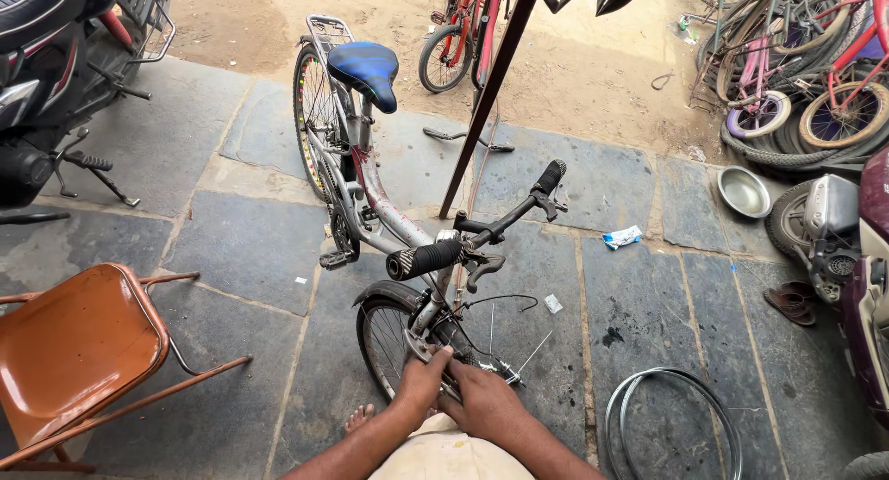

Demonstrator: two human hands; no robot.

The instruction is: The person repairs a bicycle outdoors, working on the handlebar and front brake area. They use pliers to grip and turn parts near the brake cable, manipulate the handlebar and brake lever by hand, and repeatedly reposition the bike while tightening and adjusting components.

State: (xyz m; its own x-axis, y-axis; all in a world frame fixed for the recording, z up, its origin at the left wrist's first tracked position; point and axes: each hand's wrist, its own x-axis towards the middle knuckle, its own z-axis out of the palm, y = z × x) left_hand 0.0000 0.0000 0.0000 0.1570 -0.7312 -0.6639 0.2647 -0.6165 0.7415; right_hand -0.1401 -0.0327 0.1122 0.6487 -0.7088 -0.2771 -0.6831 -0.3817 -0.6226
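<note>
A grey bicycle (370, 198) with a blue saddle (364, 70) and black handlebar grips stands in front of me on stone paving. Both my hands are down at its front wheel (384, 346), near the hub. My left hand (422, 381) pinches a part at the fork end beside the hub, fingers closed on it. Touching it, my right hand (488, 403) rests over the tyre and spokes on the wheel's right side; what it grips is hidden. Loose spokes or cable ends stick out by the hub.
An orange metal chair (79, 350) stands at the left. A bare wheel rim (671, 424) lies on the ground at the right. A motorcycle (46, 63) is parked far left, a scooter (847, 249) at right, a steel bowl (744, 191) and piled bicycles behind.
</note>
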